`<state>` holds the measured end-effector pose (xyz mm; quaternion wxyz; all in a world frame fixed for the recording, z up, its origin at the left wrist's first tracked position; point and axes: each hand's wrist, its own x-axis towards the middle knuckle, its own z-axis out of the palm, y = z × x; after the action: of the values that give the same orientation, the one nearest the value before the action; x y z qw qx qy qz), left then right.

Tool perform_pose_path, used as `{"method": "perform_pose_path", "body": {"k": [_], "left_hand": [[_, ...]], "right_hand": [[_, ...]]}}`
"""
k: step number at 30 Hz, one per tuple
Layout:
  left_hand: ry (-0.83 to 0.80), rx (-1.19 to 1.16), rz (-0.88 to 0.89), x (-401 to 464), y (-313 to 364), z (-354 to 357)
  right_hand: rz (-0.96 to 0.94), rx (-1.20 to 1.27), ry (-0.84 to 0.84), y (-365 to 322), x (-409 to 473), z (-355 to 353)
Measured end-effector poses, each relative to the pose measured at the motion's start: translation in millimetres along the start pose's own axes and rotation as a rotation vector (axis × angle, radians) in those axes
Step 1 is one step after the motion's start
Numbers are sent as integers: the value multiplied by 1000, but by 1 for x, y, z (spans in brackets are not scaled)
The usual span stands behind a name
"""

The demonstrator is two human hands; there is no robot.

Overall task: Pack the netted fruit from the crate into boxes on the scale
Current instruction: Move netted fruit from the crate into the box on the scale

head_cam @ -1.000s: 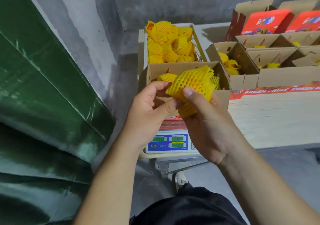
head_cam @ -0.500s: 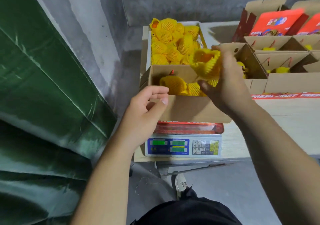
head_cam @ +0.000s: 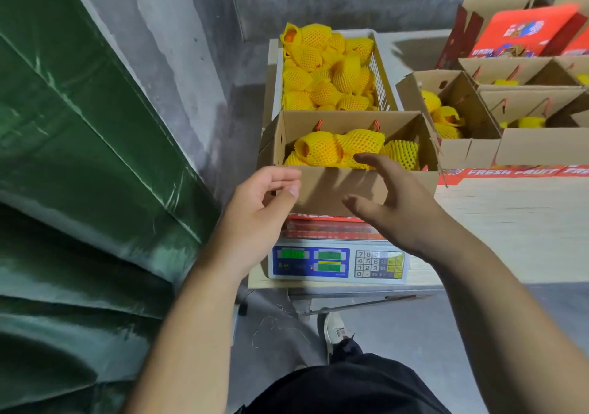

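Observation:
An open cardboard box [head_cam: 322, 187] stands on the scale [head_cam: 338, 262] and holds several fruits in yellow foam nets [head_cam: 322, 147]. Behind it a white crate [head_cam: 384, 72] is piled with more netted fruit [head_cam: 325, 72]. My left hand [head_cam: 258, 213] hovers empty at the box's front left corner, fingers loosely curled. My right hand [head_cam: 392, 203] is in front of the box's near wall, fingers spread and holding nothing.
To the right, more open boxes [head_cam: 468, 152] with netted fruit sit on a pale wooden bench [head_cam: 510, 222], some with red printed lids [head_cam: 522, 31]. A green tarp [head_cam: 79, 174] fills the left side. A grey wall runs behind. My shoe [head_cam: 334, 330] is on the floor under the scale.
My right hand carried a netted fruit away from my left hand to the box, let it go there, and drew back empty. My left hand stayed near the box's left corner.

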<state>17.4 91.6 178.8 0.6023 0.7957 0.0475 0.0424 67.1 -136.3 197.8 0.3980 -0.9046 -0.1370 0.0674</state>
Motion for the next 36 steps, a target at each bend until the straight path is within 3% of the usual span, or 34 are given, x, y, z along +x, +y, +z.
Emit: {"method": "perform_pose_path", "body": {"k": [5, 11, 20, 25, 31, 36], "left_hand": [[-1, -34, -37, -20, -4, 0], [-25, -76, -92, -39, -8, -2], [6, -114, -116, -38, -8, -3], [-24, -101, -112, -17, -10, 1], [53, -69, -19, 43, 1, 22], [67, 219, -17, 130, 12, 28]], "right_hand": [[-50, 141, -37, -9, -11, 20], [-101, 64, 42, -13, -27, 38], [-104, 116, 33, -14, -13, 43], [-144, 139, 77, -12, 13, 39], [-129, 246, 123, 16, 57, 22], [-95, 218, 220, 42, 140, -15]]}}
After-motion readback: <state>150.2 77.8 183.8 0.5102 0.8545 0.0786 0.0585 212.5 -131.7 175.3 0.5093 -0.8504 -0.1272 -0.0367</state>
